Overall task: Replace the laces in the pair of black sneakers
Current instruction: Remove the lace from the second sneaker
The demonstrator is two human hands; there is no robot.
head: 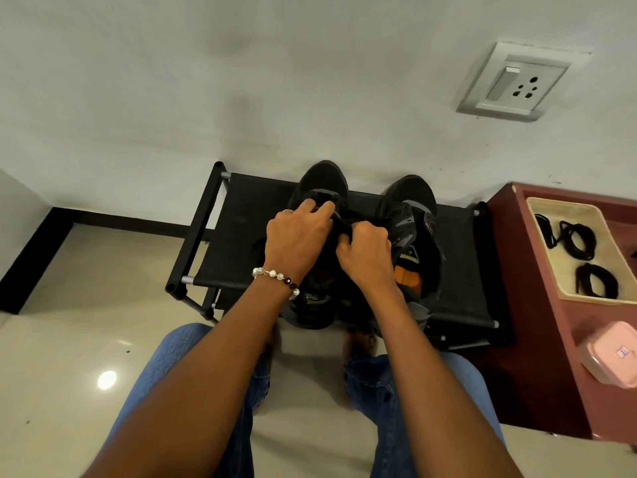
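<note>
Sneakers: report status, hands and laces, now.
Left hand and right hand both grip the left sneaker at its tongue. Right sneaker untouched on the rack. Lace bundles wait in the tray. Nothing in the way.

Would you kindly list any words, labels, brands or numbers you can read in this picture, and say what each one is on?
No text can be read.
Pink box: a small label on its lid, too blurred to read.
Right sneaker: a yellow tag and an orange insole patch, markings too small to read.
Wall socket: no lettering visible.

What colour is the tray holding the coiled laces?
Cream or beige tray, with black laces inside, clearest in the head view.
</note>
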